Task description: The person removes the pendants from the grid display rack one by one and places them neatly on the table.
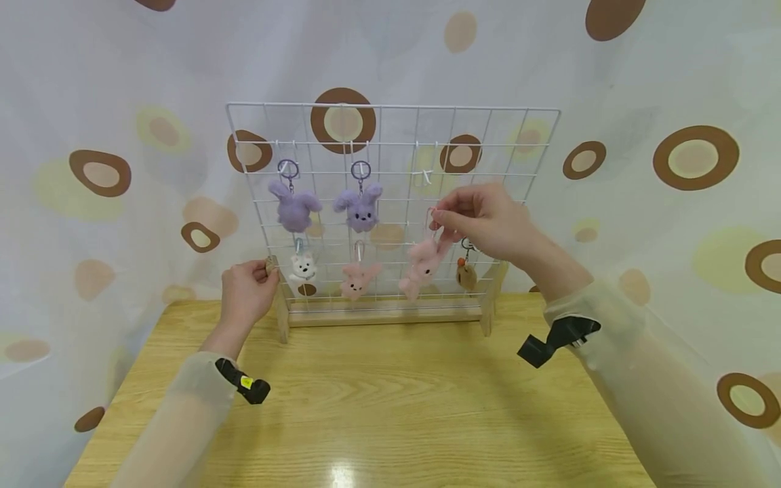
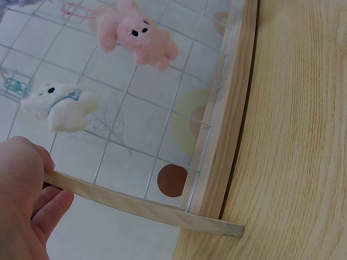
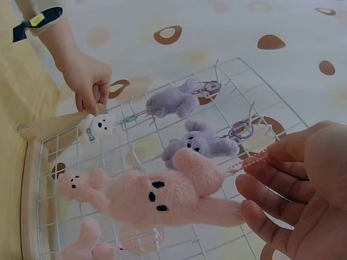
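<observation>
One left hand (image 1: 249,291) pinches the pale wooden upright (image 1: 282,315) of a white wire grid rack (image 1: 390,106), apparently to steady it; two purple plush animal keychains (image 1: 360,211) hang spaced apart, perhaps for clear display; the right hand (image 1: 485,220) pinches a pink bead chain (image 3: 237,167), leaving its pink plush animal (image 3: 146,197) dangling before the rack.

Backdrop (image 1: 647,81): white, printed with brown rings, tan and pale-yellow blobs. Surface (image 1: 366,386): light wood grain, bright glare spot near bottom of head view. Upper row: left purple plush (image 1: 294,213), back turned outward; right purple plush (image 1: 363,211), face outward; both on purple rings. Lower row: white plush (image 1: 302,269), blue neckband; small pink plush (image 1: 355,282), face outward; brown plush (image 1: 466,277), orange ball at top. Another pink plush (image 3: 89,248), cut by bottom edge, right wrist view.
</observation>
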### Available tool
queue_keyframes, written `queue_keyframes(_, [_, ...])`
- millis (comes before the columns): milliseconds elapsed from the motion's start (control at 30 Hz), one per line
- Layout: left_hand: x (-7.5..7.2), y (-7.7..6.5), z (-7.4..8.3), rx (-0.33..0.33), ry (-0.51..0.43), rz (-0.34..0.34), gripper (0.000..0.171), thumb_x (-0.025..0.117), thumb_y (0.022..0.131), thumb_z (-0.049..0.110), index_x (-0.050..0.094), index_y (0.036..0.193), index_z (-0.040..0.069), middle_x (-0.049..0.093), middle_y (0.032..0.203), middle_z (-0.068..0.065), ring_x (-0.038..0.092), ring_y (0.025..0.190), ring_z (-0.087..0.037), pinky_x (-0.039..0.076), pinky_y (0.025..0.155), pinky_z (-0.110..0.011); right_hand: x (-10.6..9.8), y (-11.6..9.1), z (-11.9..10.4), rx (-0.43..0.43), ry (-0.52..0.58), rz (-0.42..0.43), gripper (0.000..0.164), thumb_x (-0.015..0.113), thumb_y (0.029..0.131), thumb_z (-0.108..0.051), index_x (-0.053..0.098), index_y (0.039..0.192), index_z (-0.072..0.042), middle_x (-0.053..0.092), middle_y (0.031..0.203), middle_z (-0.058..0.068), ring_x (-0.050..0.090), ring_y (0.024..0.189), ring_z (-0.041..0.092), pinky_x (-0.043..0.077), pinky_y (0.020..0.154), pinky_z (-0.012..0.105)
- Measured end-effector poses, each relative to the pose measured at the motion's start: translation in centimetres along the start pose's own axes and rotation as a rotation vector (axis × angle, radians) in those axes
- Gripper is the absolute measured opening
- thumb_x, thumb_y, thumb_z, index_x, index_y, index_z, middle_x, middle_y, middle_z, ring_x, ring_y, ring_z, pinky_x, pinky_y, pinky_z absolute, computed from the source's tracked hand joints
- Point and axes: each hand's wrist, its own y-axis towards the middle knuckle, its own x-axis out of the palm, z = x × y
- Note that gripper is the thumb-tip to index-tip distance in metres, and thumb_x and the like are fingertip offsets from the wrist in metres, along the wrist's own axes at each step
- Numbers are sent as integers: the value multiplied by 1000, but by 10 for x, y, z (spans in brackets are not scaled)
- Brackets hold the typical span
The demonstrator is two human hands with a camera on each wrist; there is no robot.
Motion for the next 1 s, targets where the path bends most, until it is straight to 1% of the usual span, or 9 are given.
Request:
queue_keyframes(133, [0, 0, 1, -3, -6, 2, 30, 66, 102, 10, 73, 114, -16, 76, 101, -28, 77, 95, -39, 63, 81, -51, 5, -6, 6, 6, -6, -39, 17, 67, 105, -13, 75, 104, 2, 76, 92, 16, 74, 76, 27, 54, 61, 26])
queue_keyframes(200, [0, 1, 1, -4, -5, 4, 30, 65, 102, 11, 73, 114, -15, 76, 101, -28, 77, 95, -39, 63, 81, -51, 8, -9, 10, 13, 6, -47, 17, 66, 105, -11, 74, 102, 2, 76, 91, 16, 73, 76, 26, 55, 63, 26])
queue_keyframes(400, [0, 1, 1, -4, -10, -4, 30, 65, 102, 11, 73, 115, -15, 76, 102, -28, 77, 96, -39, 63, 82, -49, 17, -23, 23, 10, 52, -60, 16, 68, 104, -11, 73, 98, 2, 74, 88, 15, 71, 72, 29, 54, 59, 26])
queue_keyframes(467, [0, 1, 0, -9, -14, -5, 31, 66, 102, 11, 73, 115, -15, 76, 102, -28, 77, 97, -39, 63, 83, -49, 20, -28, 28, 8, 62, -59, 15, 69, 103, -11, 74, 97, 1, 74, 87, 14, 70, 70, 27, 53, 57, 26])
queue_keyframes(633, [1, 2, -1, -9, -13, -6, 31, 66, 102, 11, 72, 117, -16, 76, 103, -29, 77, 98, -39, 63, 83, -50, 22, -43, 39, 29, 85, -47, 11, 71, 101, -8, 74, 97, 1, 74, 87, 14, 68, 70, 22, 55, 61, 28])
queue_keyframes(767, [2, 1, -2, -10, -11, -13, 33, 65, 102, 12, 71, 118, -16, 76, 104, -29, 77, 98, -39, 63, 82, -50, 21, -55, 50, 29, 119, -34, 8, 69, 101, -2, 73, 98, 4, 74, 89, 15, 72, 74, 22, 60, 70, 30])
queue_keyframes(867, [2, 1, -3, -11, -8, -13, 33, 65, 102, 13, 71, 118, -16, 76, 104, -29, 77, 98, -39, 63, 82, -50, 20, -65, 59, 0, 152, -47, 9, 66, 102, 2, 72, 98, 7, 74, 90, 18, 73, 76, 24, 62, 74, 31])
queue_keyframes(1000, [2, 1, -4, -19, -6, -14, 34, 65, 103, 13, 71, 119, -15, 75, 105, -29, 77, 98, -39, 63, 82, -50, 21, -79, 73, -24, 160, -92, 10, 63, 103, 4, 72, 100, 8, 74, 89, 19, 72, 75, 29, 62, 72, 32])
